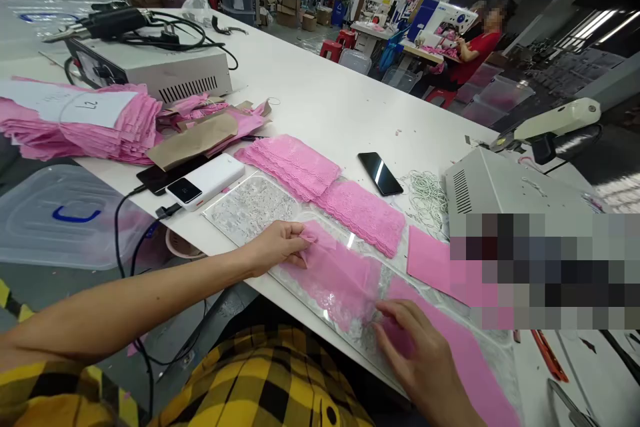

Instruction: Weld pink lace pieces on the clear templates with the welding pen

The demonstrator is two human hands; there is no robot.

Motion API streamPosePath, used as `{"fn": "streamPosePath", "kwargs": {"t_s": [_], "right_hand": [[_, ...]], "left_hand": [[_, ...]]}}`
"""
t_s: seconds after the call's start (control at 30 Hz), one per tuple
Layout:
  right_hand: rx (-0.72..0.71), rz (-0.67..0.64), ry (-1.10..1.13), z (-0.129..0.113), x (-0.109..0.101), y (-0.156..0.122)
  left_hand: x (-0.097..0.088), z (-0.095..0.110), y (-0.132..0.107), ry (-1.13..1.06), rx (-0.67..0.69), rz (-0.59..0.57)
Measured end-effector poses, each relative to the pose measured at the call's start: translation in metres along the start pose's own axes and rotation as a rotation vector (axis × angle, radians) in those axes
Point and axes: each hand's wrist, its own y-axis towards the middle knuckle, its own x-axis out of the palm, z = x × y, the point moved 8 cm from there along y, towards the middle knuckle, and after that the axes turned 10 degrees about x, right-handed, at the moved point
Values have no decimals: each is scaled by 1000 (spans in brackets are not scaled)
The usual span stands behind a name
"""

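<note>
A thin, see-through pink lace piece (343,277) lies over a glossy clear-edged board (253,203) with a grey mottled pattern. My left hand (280,248) pinches the upper left corner of this lace between thumb and fingers. At its right end is my right hand (417,343), thumb and forefinger apart; whether the fingertips touch the lace I cannot tell. Partly under my right hand, a smooth pink fabric panel (465,353) stretches along the board. Behind the lace rest two stacks of pink lace, a left stack (295,163) and a right stack (363,213).
A black phone (380,173) and tangled pale cord (425,193) lie behind the stacks. Left are a white power bank (205,180), bundled pink pieces (85,123) and a grey box (155,67) with a handheld tool. Orange-handled scissors (549,355) lie right. One person sits at a sewing machine.
</note>
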Motion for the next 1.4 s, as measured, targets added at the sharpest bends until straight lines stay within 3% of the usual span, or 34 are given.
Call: {"fn": "streamPosePath", "kwargs": {"t_s": [0.13, 0.3, 0.4, 0.57, 0.77, 0.83, 0.9, 0.97, 1.07, 1.23, 1.4], "right_hand": [[-43, -6, -28, -9, 13, 3], [-56, 43, -44, -12, 2, 10], [-113, 51, -31, -27, 0, 10], [-187, 5, -18, -51, 19, 8], [-202, 2, -20, -47, 24, 6], [-188, 2, -13, -41, 21, 9], [-161, 46, -37, -33, 16, 14], [-142, 98, -93, -26, 14, 20], [-130, 104, -180, -18, 21, 28], [-71, 100, -234, -6, 23, 32], [18, 160, -203, 15, -9, 15]], "left_hand": [[1, 1, 7, 66, 16, -4], [-5, 9, 14, 188, 64, -8], [-16, 22, 12, 477, 160, -32], [-36, 44, -1, 925, 356, 30], [-38, 49, -25, 1498, 511, 65], [-32, 51, -32, 1643, 631, 73], [-16, 50, -38, 1694, 822, -35], [2, 41, -41, 1688, 970, -245], [12, 21, -37, 1684, 968, -461], [1, 0, -31, 1720, 872, -462], [-2, 1, -33, 1764, 897, -416]]}}
